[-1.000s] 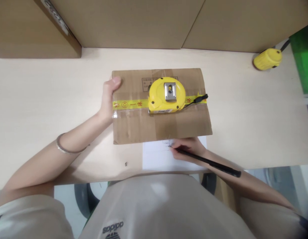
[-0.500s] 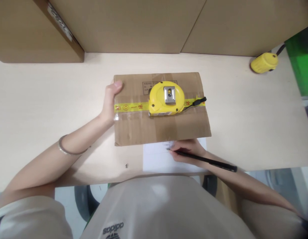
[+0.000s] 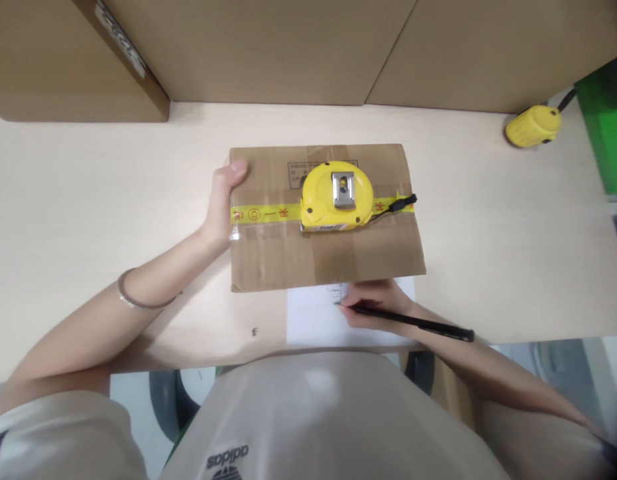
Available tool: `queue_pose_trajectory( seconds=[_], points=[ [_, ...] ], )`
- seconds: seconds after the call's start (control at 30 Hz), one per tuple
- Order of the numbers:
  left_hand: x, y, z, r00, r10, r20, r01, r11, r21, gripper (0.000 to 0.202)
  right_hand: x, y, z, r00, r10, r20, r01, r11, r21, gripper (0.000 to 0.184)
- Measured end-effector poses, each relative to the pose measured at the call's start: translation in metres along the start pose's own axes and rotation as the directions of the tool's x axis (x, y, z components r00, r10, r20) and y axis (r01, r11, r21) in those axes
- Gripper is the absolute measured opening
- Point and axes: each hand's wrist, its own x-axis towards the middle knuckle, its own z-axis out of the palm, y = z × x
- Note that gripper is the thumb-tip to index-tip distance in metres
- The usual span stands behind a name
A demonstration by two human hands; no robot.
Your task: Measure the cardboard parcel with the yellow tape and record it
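My left hand [image 3: 222, 200] grips the left edge of a cardboard box [image 3: 268, 257], its thumb on top and its other fingers hidden. Yellow printed tape runs across the box. On it lies a yellow tape measure [image 3: 321, 197] with a metal clip and a black wrist strap. Just below the box's near edge, my right hand [image 3: 373, 303] is closed around a black pen [image 3: 423, 325]. The pen's tip is at a white sheet of paper [image 3: 311, 320], where a few dark strokes show. The box covers the far part of the sheet.
Large cardboard boxes [image 3: 268, 53] stand along the back of the pale table [image 3: 88, 193]. A second yellow tape measure [image 3: 532, 127] sits at the back right. A small dark mark [image 3: 255, 331] lies left of the paper.
The pen tip has shifted slightly down the paper, and the strokes there show a little more. The left hand, box and tape measure keep their places; the view has shifted slightly.
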Motion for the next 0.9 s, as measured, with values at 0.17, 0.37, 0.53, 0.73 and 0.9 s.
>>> queue_pose_trajectory(
  seconds=[0.17, 0.37, 0.53, 0.73, 0.9],
  points=[
    [-0.0001, 0.0004, 0.0007, 1.0, 0.005, -0.006, -0.005, 1.0, 0.008, 0.032, -0.0017, 0.003, 0.003, 1.0, 0.022, -0.012, -0.022, 1.0, -0.004, 0.018],
    [-0.0004, 0.0001, 0.0005, 1.0, 0.013, 0.005, -0.013, 1.0, -0.001, 0.032, 0.0006, -0.0026, 0.0004, 1.0, 0.022, 0.004, -0.022, 1.0, -0.005, 0.02],
    [0.0003, -0.001, -0.0002, 1.0, 0.019, -0.007, -0.019, 1.0, -0.015, 0.033, -0.0018, 0.0027, 0.0021, 1.0, 0.03, 0.002, -0.03, 0.999, 0.021, 0.02],
    [-0.0008, 0.0013, 0.0011, 1.0, 0.018, 0.017, -0.019, 1.0, 0.019, 0.028, -0.0024, 0.0019, 0.0016, 0.999, 0.043, 0.004, -0.043, 0.999, 0.023, 0.019],
    [0.0008, -0.0012, -0.0008, 0.999, 0.051, 0.007, -0.051, 0.999, 0.0, 0.025, 0.0005, 0.0015, 0.0016, 0.999, 0.035, 0.009, -0.035, 0.999, -0.004, 0.017]
  ],
)
